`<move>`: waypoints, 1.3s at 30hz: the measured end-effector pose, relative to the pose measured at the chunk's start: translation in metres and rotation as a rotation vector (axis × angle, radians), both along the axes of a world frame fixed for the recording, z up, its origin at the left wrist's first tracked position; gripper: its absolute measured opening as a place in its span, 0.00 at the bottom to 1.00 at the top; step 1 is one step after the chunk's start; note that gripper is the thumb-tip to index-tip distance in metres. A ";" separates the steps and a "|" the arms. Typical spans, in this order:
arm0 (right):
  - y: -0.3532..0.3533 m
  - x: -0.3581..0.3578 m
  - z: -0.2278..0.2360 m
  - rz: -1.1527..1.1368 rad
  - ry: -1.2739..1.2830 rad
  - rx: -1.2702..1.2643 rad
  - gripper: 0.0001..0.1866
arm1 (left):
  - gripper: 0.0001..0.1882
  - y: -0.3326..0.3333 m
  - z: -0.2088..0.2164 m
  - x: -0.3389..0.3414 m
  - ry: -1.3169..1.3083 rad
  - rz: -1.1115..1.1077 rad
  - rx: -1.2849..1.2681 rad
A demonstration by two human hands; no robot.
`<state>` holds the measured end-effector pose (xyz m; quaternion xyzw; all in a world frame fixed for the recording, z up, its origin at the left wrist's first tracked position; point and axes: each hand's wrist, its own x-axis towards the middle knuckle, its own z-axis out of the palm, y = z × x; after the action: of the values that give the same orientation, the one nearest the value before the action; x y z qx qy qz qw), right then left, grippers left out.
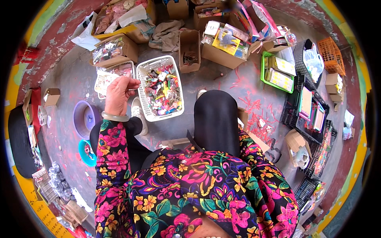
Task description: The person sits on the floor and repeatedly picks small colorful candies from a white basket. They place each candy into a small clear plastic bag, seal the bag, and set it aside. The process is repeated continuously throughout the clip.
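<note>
My left hand (119,93), with a pale bangle (115,117) at the wrist, is raised beside the left rim of a white plastic basket (180,95). Its thumb and fingertips are pinched together; whatever they hold, if anything, is too small to make out. Inside the basket lies a heap of small colourful trinkets (162,89). Partly behind the hand, a smaller white basket (101,81) holds pale items in clear wrapping. My right sleeve (262,166) runs along the side of my right leg, and the hand at its end is hidden.
Open cardboard boxes (189,51) stand at the far side. A purple basin (85,119) and a turquoise bowl (86,152) sit on the left. To the right are a green basket (278,71), black crates (305,107) and an orange crate (331,55). Red scraps (254,105) litter the floor.
</note>
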<state>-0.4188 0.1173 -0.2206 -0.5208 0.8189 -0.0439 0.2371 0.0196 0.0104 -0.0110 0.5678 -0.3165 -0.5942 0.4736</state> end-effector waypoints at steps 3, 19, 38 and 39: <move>-0.001 0.001 -0.001 0.018 0.004 0.041 0.17 | 0.11 -0.002 -0.002 -0.002 0.011 -0.010 -0.007; -0.003 -0.008 0.073 0.384 0.159 0.569 0.19 | 0.12 -0.002 0.001 -0.005 -0.089 -0.130 -0.082; -0.167 0.256 0.290 0.538 -1.049 0.048 0.09 | 0.11 -0.010 0.062 -0.002 -0.090 -0.087 -0.379; -0.169 0.255 0.284 0.573 -1.051 0.044 0.09 | 0.10 -0.011 0.062 -0.002 -0.130 -0.122 -0.383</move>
<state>-0.1643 -0.0519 0.0633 -0.6243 0.4197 -0.2132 0.6234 0.0179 -0.0004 0.0511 0.4842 -0.4874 -0.5130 0.5146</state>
